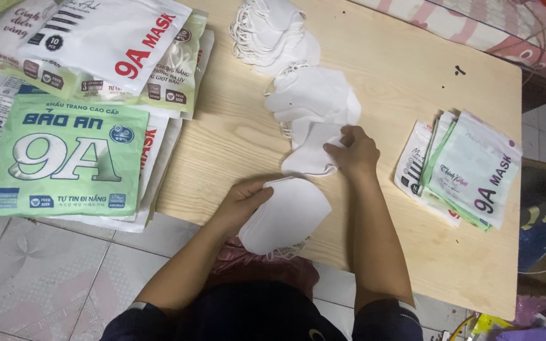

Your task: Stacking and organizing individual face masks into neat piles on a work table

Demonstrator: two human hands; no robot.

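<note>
My left hand [242, 201] holds a small stack of white face masks [289, 218] at the near edge of the light wooden board [412, 76]. Just beyond it, my right hand [353, 151] pinches the edge of one white mask [311, 155] lying on the board. Behind that mask spreads a loose pile of white masks [314, 95]. Farther back lies a fanned heap of white masks with ear loops [270, 31].
A stack of flat white and green pouches [466, 167] lies at the right of the board. Large green and white mask bags [64, 155] overlap at the left, over the tiled floor [39, 278]. A cardboard box with a dark bowl [541, 215] stands at the right.
</note>
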